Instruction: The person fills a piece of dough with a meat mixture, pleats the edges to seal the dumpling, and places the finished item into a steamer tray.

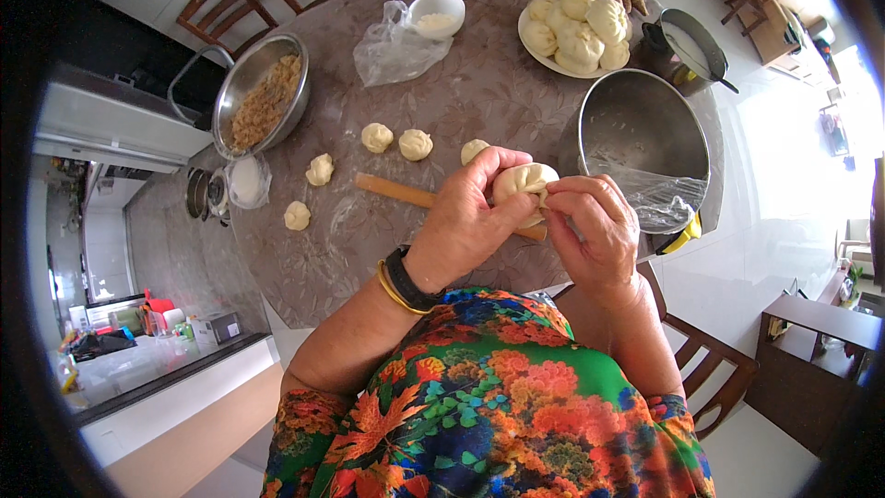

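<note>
My left hand [477, 211] cups a pleated dough bun [520, 181] from the left, its thumb on the folds. The fingertips of my right hand [596, 221] pinch the bun's edge on the right. Beneath my hands lies a wooden rolling pin [394, 190], its middle hidden by my left hand. Beyond it are small dough pieces, among them one at the left [377, 137], one beside it [415, 144] and one partly behind my left hand [474, 150]. Two more, an upper [320, 170] and a lower one [297, 216], sit farther left.
A steel bowl of filling [297, 107] stands at the left, a white bowl [453, 7] by a plastic bag [394, 59] at the back. A plate [529, 48] of shaped buns, a large steel pot [643, 111] with plastic film and a smaller pan [719, 48] stand at the right.
</note>
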The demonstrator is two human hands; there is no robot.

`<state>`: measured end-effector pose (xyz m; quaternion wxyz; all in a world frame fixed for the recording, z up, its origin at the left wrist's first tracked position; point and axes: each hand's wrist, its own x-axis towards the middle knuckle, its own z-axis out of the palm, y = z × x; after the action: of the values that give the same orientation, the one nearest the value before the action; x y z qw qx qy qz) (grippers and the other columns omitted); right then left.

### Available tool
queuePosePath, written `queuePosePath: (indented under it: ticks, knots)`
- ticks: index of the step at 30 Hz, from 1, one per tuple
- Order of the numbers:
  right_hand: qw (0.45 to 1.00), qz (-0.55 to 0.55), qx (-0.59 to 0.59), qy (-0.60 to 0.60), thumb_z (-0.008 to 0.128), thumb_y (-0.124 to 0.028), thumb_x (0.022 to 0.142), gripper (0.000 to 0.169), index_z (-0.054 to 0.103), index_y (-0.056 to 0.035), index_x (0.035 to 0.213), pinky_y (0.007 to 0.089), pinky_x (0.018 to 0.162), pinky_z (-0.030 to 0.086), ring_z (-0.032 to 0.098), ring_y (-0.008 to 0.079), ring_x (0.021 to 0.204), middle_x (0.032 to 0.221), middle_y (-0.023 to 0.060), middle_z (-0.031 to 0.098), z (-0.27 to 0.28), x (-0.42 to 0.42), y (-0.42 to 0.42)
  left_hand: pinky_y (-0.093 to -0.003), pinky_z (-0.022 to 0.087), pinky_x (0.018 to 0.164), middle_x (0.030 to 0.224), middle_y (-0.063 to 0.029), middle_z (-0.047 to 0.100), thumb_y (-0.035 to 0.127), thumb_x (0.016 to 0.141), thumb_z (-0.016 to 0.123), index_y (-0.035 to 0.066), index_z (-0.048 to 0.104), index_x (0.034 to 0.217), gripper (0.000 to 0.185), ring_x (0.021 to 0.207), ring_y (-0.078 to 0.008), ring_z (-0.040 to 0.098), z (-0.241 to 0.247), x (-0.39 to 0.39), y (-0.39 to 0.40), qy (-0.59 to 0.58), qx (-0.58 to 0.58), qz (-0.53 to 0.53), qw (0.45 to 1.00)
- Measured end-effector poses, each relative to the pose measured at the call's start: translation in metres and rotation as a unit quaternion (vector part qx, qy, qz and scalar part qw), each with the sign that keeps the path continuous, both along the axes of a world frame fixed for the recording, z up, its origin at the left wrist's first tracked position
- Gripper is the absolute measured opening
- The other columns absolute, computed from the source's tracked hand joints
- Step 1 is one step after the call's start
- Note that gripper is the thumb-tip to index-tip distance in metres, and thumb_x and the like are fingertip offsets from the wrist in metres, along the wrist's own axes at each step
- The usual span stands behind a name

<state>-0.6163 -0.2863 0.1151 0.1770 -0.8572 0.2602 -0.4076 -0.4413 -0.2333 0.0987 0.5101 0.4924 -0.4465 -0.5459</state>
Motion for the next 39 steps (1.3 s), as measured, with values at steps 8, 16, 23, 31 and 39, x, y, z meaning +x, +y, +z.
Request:
queuePosePath:
  ticks: [8,16,23,31,39]
  knots:
    - [0.995,-0.044,0.084,-0.028,0.071,0.002,0.069,0.021,0.061,-0.0056,0.086,0.0370,0.061,0.053,0.064,0.0291,0.074,0.088,0.0115,0.062,-0.002,0.001,0.004,-0.0269,0.048,0.093,0.117,-0.0045,0.060,0.011,0.092,0.064,0.000,0.050,0.129,0.041,0.107,-0.0105,0.057,0.000,0.001,-0.001,0.088,0.012,-0.018,0.996]
    - [0.993,-0.068,0.098,-0.007,0.073,-0.001,0.069,0.027,0.065,-0.0056,0.094,0.0357,0.061,0.053,0.064,0.0292,0.072,0.089,0.0126,0.062,0.001,-0.003,0.000,-0.0279,0.048,0.095,0.122,-0.0053,0.059,0.010,0.093,0.060,0.000,0.048,0.134,0.044,0.110,-0.0116,0.056,0.010,-0.002,-0.003,0.053,0.007,-0.027,0.998]
    - [0.990,-0.026,0.141,0.002,0.072,0.000,0.067,0.021,0.061,-0.0049,0.084,0.0353,0.061,0.053,0.064,0.0276,0.070,0.083,0.0107,0.062,0.000,-0.009,-0.004,-0.0275,0.048,0.094,0.123,-0.0049,0.058,0.013,0.097,0.048,0.000,0.048,0.136,0.041,0.109,-0.0105,0.056,0.010,0.003,-0.002,0.082,0.047,-0.054,0.994]
    - [0.948,-0.026,0.268,-0.169,0.071,0.003,0.071,0.017,0.060,-0.0045,0.081,0.0311,0.059,0.052,0.063,0.0220,0.069,0.082,0.0091,0.061,-0.003,0.000,0.007,-0.0283,0.045,0.094,0.116,-0.0056,0.061,0.025,0.101,0.041,0.002,0.051,0.127,0.036,0.104,-0.0127,0.058,0.008,-0.012,0.000,0.060,-0.008,0.019,0.998]
    - [0.999,0.031,-0.012,0.014,0.072,0.002,0.065,0.024,0.060,-0.0059,0.084,0.0348,0.058,0.053,0.063,0.0254,0.070,0.083,0.0083,0.061,0.018,-0.003,0.005,-0.0292,0.045,0.086,0.097,-0.0023,0.060,0.058,0.102,0.018,0.008,0.056,0.106,0.063,0.091,-0.0122,0.057,-0.010,-0.026,0.003,0.126,0.029,0.062,0.990]
